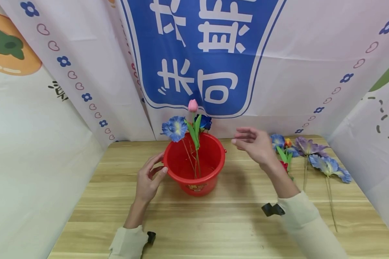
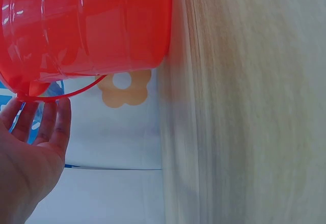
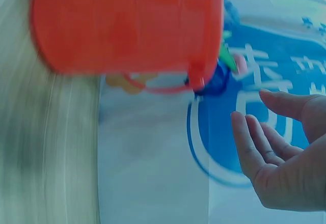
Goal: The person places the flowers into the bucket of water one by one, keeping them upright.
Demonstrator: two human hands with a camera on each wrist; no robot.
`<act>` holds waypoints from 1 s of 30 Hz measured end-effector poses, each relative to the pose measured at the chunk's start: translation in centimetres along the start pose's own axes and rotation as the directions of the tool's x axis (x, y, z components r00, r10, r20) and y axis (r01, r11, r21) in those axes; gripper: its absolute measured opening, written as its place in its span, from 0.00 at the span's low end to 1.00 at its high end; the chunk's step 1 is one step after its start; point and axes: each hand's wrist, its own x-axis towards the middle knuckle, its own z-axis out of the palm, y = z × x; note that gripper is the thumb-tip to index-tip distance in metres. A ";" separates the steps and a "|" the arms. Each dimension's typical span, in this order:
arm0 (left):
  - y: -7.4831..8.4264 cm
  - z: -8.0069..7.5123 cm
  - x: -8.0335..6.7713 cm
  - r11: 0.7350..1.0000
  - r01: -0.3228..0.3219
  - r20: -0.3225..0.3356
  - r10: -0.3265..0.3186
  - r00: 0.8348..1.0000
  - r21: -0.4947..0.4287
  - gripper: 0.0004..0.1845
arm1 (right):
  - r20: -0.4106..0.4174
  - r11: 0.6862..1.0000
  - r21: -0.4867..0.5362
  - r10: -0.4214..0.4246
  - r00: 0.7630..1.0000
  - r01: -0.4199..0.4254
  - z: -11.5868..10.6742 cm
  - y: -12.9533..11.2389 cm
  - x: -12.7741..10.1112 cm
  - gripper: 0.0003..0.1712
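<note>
Steadying the red bucket (image 1: pixel 194 163) mid-table, your left hand (image 1: pixel 148 178) rests relaxed fingers against its rim; your right hand (image 1: pixel 253 142) hovers empty, fingers loose. Arranging looks underway: three flowers (image 1: pixel 188 124) in. Next likely calls for reaching the loose flowers (image 1: pixel 311 154) on the right.

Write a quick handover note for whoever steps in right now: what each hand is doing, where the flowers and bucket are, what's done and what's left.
Left hand: relaxed fingers rest against the red bucket rim, no grip.
Right hand: open, empty, raised just right of the bucket.
Done: a pink tulip and two blue flowers stand in the bucket.
Left: a loose pile of flowers, blue, purple and orange-red, lies on the wooden table at the right, beyond the right hand.
</note>
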 end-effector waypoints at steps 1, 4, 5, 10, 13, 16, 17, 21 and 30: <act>0.0 0.0 0.0 1.000 0.000 -0.001 0.000 1.000 -0.001 0.28 | -0.006 1.000 0.000 0.004 1.000 -0.004 -0.7 0.2 -0.2 0.31; 0.0 0.0 0.0 1.000 0.001 0.002 -0.001 1.000 0.002 0.28 | -0.018 1.000 -0.001 0.016 1.000 -0.016 -2.7 0.9 -1.0 0.33; 0.0 0.0 0.0 1.000 0.001 0.004 -0.001 1.000 0.003 0.28 | -0.022 1.000 -0.003 0.018 1.000 -0.018 -3.4 1.1 -1.3 0.34; 0.0 0.1 0.0 1.000 0.006 0.005 -0.006 1.000 0.004 0.28 | -0.019 1.000 0.005 0.019 1.000 -0.019 -6.3 2.6 -2.8 0.36; 0.0 0.0 0.0 1.000 0.003 0.004 -0.003 1.000 0.004 0.29 | -0.003 1.000 -0.009 0.023 1.000 -0.023 -7.8 3.5 -3.6 0.36; 0.0 0.0 0.0 1.000 -0.001 0.006 0.001 1.000 0.007 0.29 | 0.014 0.998 -0.043 0.038 0.999 -0.038 -9.1 4.5 -4.3 0.37; 0.0 0.0 0.0 1.000 -0.001 0.007 0.001 1.000 0.007 0.29 | 0.020 0.997 -0.059 0.047 0.999 -0.046 -9.5 4.9 -4.5 0.37; -0.1 -0.1 0.0 1.000 0.001 0.007 -0.001 1.000 0.008 0.29 | 0.036 0.991 -0.112 0.083 0.996 -0.079 -10.7 6.3 -5.3 0.37; 0.2 -0.1 0.0 1.000 -0.001 0.006 0.001 1.000 0.012 0.28 | 0.063 0.970 -0.165 0.188 0.980 -0.176 -12.9 9.5 -7.0 0.40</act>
